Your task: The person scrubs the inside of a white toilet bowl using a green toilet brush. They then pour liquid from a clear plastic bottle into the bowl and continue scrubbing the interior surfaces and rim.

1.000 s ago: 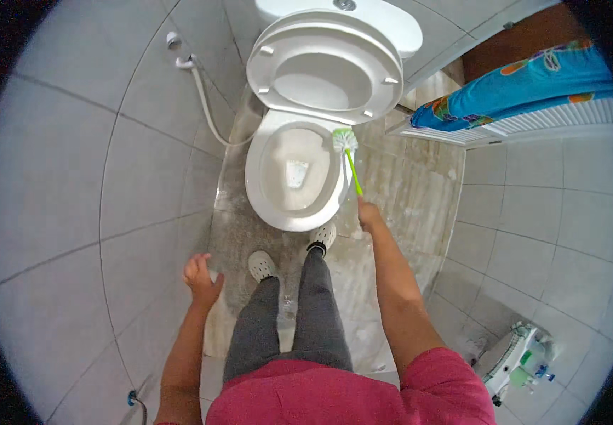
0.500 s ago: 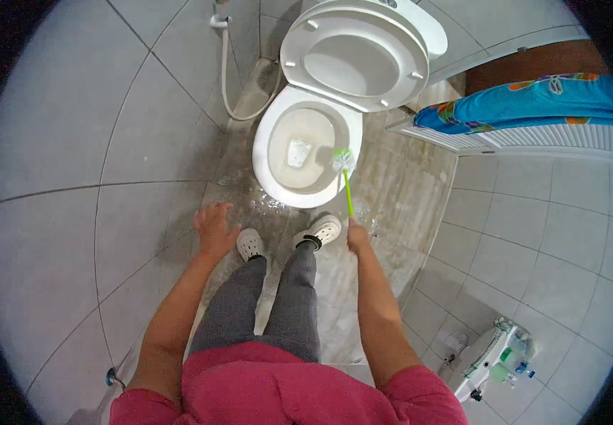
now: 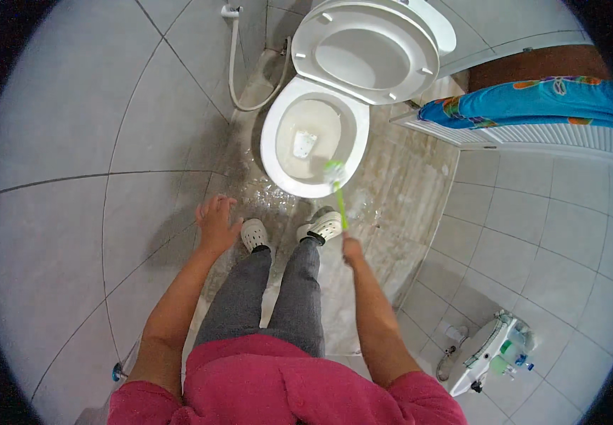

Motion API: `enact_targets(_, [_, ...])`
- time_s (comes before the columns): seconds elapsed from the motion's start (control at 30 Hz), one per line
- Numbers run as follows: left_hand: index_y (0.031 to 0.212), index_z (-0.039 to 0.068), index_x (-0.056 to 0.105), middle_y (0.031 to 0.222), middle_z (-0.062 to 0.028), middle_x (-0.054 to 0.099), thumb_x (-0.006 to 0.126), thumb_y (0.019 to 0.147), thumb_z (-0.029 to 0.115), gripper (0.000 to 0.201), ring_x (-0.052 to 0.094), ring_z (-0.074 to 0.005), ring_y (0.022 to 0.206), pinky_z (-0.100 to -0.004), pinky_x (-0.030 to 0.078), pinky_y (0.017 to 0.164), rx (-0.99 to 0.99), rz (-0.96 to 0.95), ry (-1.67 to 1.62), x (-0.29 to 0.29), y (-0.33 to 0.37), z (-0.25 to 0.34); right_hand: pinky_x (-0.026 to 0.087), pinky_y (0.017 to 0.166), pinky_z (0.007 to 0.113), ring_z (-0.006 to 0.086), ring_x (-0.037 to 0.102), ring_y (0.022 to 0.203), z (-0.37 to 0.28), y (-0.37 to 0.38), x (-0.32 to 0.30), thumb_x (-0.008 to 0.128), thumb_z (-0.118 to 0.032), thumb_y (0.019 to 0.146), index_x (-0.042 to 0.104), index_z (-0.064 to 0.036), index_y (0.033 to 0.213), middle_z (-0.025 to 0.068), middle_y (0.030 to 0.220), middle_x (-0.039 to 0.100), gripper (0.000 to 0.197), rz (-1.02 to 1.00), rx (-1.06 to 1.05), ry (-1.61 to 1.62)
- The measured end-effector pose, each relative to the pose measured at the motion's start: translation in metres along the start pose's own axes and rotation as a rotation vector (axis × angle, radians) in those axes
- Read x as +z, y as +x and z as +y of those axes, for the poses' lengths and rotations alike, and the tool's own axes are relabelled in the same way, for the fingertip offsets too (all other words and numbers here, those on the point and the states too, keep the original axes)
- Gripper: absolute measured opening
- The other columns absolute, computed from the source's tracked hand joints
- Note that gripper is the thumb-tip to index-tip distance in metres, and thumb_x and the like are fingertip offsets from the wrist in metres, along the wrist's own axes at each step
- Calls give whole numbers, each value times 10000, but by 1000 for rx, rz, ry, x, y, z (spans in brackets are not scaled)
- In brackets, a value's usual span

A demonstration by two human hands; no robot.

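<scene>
A toilet brush (image 3: 340, 205) with a bright green handle is gripped near its end by my right hand (image 3: 352, 250). Its pale, bristly head is over the front right rim of the white toilet bowl (image 3: 270, 138); I cannot tell whether it touches. The seat and lid (image 3: 420, 64) are raised, and water shows in the bowl's bottom. My left hand (image 3: 216, 223) hangs in the air left of my shoes, fingers spread, holding nothing.
Wet floor (image 3: 391, 177) with splashes surrounds the bowl. A white hose (image 3: 233, 71) runs along the left wall. A blue patterned cloth (image 3: 519, 106) hangs over a white louvred panel at the right. A wall-mounted basin (image 3: 490, 354) with bottles is at lower right.
My right hand has moved slightly down and left, and the brush head has shifted left along the bowl's front. The whole view has shifted a little. My left hand remains spread.
</scene>
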State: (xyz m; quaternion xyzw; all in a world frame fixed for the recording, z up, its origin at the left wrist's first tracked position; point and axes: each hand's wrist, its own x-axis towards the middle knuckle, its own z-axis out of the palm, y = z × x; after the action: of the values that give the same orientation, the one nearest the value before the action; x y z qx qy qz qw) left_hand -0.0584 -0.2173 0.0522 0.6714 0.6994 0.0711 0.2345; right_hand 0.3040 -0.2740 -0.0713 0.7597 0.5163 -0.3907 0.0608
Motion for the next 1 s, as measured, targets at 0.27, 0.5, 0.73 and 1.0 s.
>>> enact_targets(0.27, [1013,140,416,1084,-82,372,591,644,195,412,312,-287,1065,-511,134,907,-7,17,-66,4,-10,-12,428,624,437,360,541,690,-50,-16,9,359,-263,792,529,23,813,224,760,552,334,-36,-288,-385])
enact_targets(0.5, [995,139,431,1076,-73,373,595,644,188,390,314,-278,1065,-506,133,911,-4,-1,-140,5,-2,-4,435,658,404,308,557,742,-54,44,-9,325,-189,802,539,-5,861,178,811,571,288,-156,-285,-586])
enact_targets(0.73, [984,146,441,1069,-62,377,593,658,201,364,324,-263,1058,-514,142,906,-42,75,-95,1,2,-12,435,696,383,265,552,824,-65,54,-45,393,-144,782,533,4,867,181,896,556,221,-71,-276,-428])
enact_targets(1.0, [983,142,446,1057,-74,381,595,650,216,372,323,-267,1052,-507,144,906,-101,96,-145,-2,0,-22,431,566,436,336,543,635,-114,22,1,332,-174,800,481,22,857,200,686,555,252,-177,-523,-477])
